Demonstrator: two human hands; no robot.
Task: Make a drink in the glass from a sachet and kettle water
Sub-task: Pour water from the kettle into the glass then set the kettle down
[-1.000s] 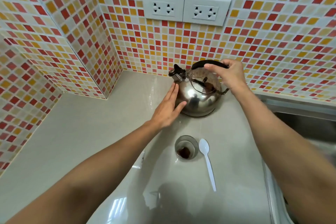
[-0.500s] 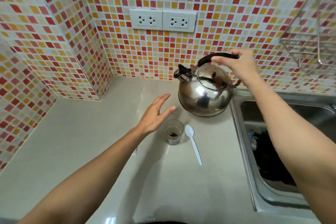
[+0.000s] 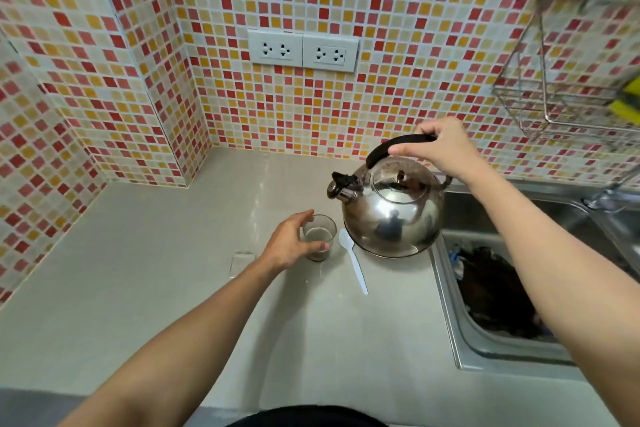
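A small clear glass (image 3: 320,234) with dark powder at its bottom stands on the grey counter (image 3: 145,274). My left hand (image 3: 289,243) wraps around its left side, fingers curled on it. A shiny steel kettle (image 3: 391,210) with a black handle hangs just above the counter, right of the glass, its spout pointing left. My right hand (image 3: 438,146) grips the handle from above. A white plastic spoon (image 3: 353,260) lies between the glass and the kettle. No sachet is clearly visible.
A steel sink (image 3: 485,291) with dark contents sits to the right, its rim beside the kettle. A wire rack (image 3: 568,94) holding a yellow sponge hangs on the tiled wall at upper right. Two double wall sockets (image 3: 303,50) sit above the counter.
My right hand has lifted the kettle off the counter and carried it right. My left hand left the kettle's side, dropped down and closed around the glass.
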